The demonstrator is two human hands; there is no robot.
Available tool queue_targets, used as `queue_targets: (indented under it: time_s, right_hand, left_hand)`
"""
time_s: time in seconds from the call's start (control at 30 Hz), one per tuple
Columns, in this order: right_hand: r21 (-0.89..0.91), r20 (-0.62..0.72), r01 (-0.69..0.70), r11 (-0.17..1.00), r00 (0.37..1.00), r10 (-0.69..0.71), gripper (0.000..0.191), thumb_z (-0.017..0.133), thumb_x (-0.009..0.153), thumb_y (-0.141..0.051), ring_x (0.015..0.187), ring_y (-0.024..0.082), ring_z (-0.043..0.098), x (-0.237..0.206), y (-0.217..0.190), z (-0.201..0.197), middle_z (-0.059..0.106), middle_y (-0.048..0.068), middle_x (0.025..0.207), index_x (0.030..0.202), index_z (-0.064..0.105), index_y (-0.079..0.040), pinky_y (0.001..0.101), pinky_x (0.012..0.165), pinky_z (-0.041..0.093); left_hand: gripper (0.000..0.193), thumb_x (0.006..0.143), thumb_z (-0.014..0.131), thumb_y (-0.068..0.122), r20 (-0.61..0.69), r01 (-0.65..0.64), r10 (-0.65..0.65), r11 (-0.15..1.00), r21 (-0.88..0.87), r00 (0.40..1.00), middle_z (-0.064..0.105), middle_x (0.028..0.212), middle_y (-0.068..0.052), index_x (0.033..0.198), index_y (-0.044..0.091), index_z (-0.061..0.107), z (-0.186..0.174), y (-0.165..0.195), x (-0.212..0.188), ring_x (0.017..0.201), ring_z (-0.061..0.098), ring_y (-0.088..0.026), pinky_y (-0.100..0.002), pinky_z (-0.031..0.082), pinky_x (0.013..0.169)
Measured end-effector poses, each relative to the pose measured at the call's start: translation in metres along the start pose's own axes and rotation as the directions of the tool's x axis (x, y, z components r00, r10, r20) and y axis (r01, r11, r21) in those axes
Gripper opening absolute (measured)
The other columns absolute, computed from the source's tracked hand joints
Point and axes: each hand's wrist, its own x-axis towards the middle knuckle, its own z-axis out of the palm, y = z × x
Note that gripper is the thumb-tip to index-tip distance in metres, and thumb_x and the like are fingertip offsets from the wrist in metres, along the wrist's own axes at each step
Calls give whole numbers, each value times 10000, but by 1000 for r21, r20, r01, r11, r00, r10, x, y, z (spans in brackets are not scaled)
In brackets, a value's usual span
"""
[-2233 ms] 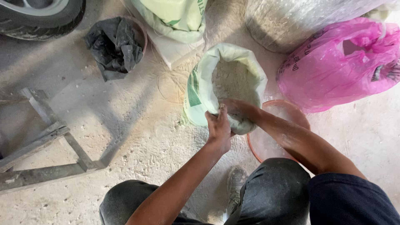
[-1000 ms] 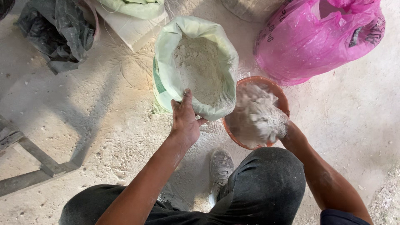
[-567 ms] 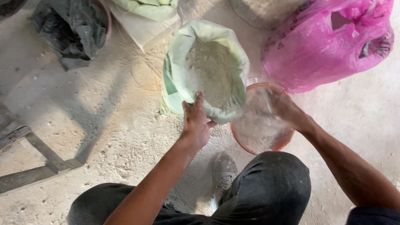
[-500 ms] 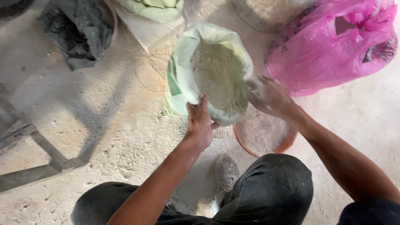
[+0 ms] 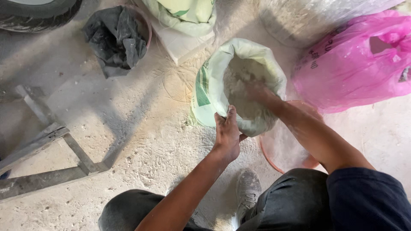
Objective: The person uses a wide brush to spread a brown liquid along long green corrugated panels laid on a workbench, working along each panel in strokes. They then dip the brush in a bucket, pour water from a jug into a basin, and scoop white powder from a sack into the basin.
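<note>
A pale green woven sack (image 5: 205,81) stands open on the floor, part full of white powder (image 5: 233,81). My left hand (image 5: 227,132) grips the near rim of the sack. My right hand (image 5: 257,92) reaches down inside the sack into the powder; its fingers are blurred and dusty, so their state is unclear. Right of the sack sits a reddish-brown round bowl (image 5: 274,158), mostly hidden under my right forearm.
A pink plastic bag (image 5: 351,68) bulges at the right. A dark bag in a bowl (image 5: 117,38) sits at upper left, a second pale sack (image 5: 184,15) at top, a tyre (image 5: 38,10) in the corner, a metal frame (image 5: 47,141) at left. My dusty shoe (image 5: 247,190) rests below the sack.
My right hand has moved from above the bowl into the sack. The left hand has kept hold of the sack's rim. The view has shifted.
</note>
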Motion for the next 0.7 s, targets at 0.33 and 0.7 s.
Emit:
queue_targets:
  time_s: [0.33, 0.7]
  right_hand:
    - [817, 487, -525, -239, 849, -204, 473, 541, 936, -508, 1243, 264, 619, -48, -37, 22, 661, 79, 1330, 1306, 672, -244, 486, 1102, 451]
    - [731, 151, -141, -667, 988, -43, 466, 545, 949, -472, 1179, 265, 654, -106, -31, -19, 682, 97, 1284, 1310, 663, -202, 463, 1033, 499]
  left_hand:
    - [889, 965, 482, 545, 19, 38, -38, 999, -21, 999, 371, 1556, -155, 1589, 245, -75, 4, -4, 4, 1336, 531, -342, -555, 497, 1013]
    - [901, 978, 440, 528, -33, 70, -69, 997, 26, 997, 348, 1564, -200, 1589, 255, -164, 11, 12, -13, 1343, 534, -373, -594, 441, 1092]
